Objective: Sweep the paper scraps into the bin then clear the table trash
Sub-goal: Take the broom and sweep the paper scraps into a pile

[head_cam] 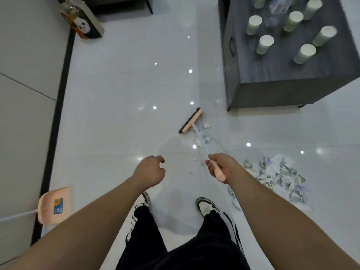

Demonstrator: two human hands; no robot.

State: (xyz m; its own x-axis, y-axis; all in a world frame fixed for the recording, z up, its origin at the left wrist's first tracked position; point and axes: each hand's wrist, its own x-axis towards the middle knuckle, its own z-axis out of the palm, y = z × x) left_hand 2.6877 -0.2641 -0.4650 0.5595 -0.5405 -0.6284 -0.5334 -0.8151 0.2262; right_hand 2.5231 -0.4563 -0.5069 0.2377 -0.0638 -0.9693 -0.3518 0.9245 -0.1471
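Note:
My right hand [221,167] grips the peach handle of a broom [191,120], whose peach head with dark bristles rests on the glossy white floor ahead of me. A few paper scraps [204,136] lie beside the broom's thin shaft. A larger pile of torn paper scraps [280,177] sits on the floor to my right. My left hand [150,171] hovers empty with its fingers loosely curled, left of the broom handle. A peach dustpan [53,205] leans by the wall at lower left. No bin is in view.
A dark grey low table [272,75] at upper right carries several pale green paper cups [304,53] and a clear plastic bottle [276,10]. A panda-print bag [82,22] stands at upper left by the wall. My shoes [205,206] stand below the hands.

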